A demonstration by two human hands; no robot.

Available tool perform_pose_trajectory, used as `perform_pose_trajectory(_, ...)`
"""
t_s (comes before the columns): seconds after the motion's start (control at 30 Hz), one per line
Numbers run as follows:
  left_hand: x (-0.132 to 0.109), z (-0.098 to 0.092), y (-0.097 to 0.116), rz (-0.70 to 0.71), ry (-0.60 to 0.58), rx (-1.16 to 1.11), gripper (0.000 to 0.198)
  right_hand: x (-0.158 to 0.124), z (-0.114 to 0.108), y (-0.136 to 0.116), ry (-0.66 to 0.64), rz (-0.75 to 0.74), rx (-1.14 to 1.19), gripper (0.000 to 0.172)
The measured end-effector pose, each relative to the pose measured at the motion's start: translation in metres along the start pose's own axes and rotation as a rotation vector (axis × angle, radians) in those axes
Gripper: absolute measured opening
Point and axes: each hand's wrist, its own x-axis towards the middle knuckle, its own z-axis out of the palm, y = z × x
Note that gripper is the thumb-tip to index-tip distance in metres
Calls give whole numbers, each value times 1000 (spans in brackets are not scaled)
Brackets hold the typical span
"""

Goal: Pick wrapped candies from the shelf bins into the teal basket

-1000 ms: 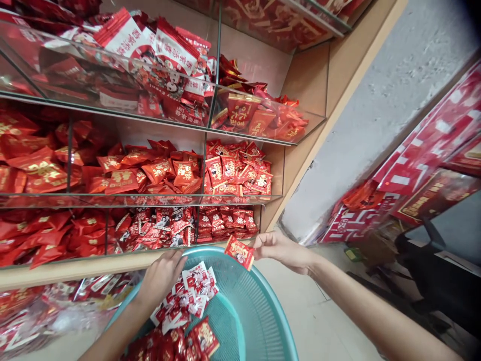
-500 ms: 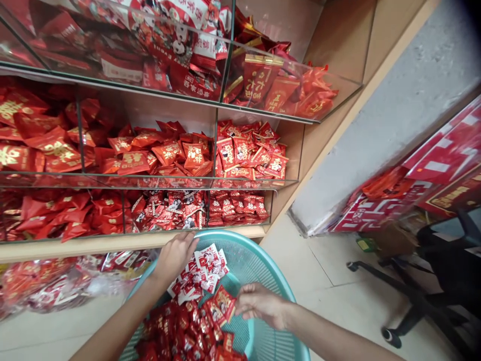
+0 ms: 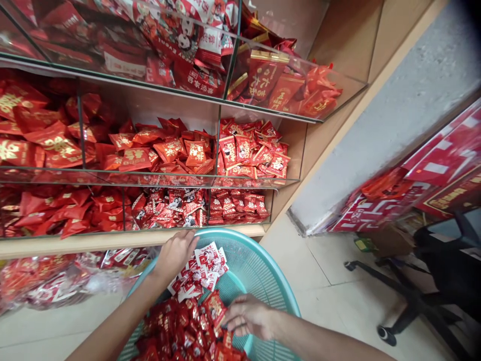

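A teal plastic basket [image 3: 276, 268] stands on the floor in front of the shelves. My left hand [image 3: 178, 253] is closed over its far rim at the left. Inside lie small white-and-red packets [image 3: 208, 263] toward the far side and a heap of glossy red candy packets [image 3: 176, 326] nearer me. Low over this heap, my right hand [image 3: 248, 317] has its fingers curled at the edge of a red candy packet [image 3: 215, 307] with gold print. Its fingertips are partly hidden against the packet.
Wooden shelves [image 3: 225, 230] with clear dividers hold many red packets [image 3: 171, 150] ahead. Bagged goods [image 3: 56, 281] lie beneath them at left. A black wheeled chair [image 3: 421, 296], a grey wall [image 3: 376, 140] and red printed bags [image 3: 379, 205] are at right.
My right hand has moved left and down toward the heap, and the red candy packet at its fingers has shifted the same way. My left hand stays on the rim.
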Motion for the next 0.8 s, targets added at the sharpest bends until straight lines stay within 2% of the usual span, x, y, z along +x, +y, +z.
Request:
perform_pose_trajectory(0.07,0,0,0,-1,2,5,45,2,-2,3,26,-17,-180,7)
perform_pose_trajectory(0.13,0,0,-1,-1,5,8,45,3,-5,2,54,-58,-397,12)
perform_pose_trajectory(0.23,-1,-1,0,6,7,7,44,9,-8,-7,147,-254,-647,24)
perform_pose_trajectory(0.33,-2,-1,1,0,5,2,44,23,-5,-20,278,-464,-531,21)
perform_pose_trajectory(0.43,-1,-1,0,-10,4,-4,46,43,4,-28,305,-438,-351,15)
perform_pose_trajectory(0.63,-4,4,-1,-10,41,19,44,61,22,-27,337,-421,-303,20)
perform_pose_trajectory(0.8,-16,2,16,48,214,216,39,60,25,-27,352,-491,-336,24)
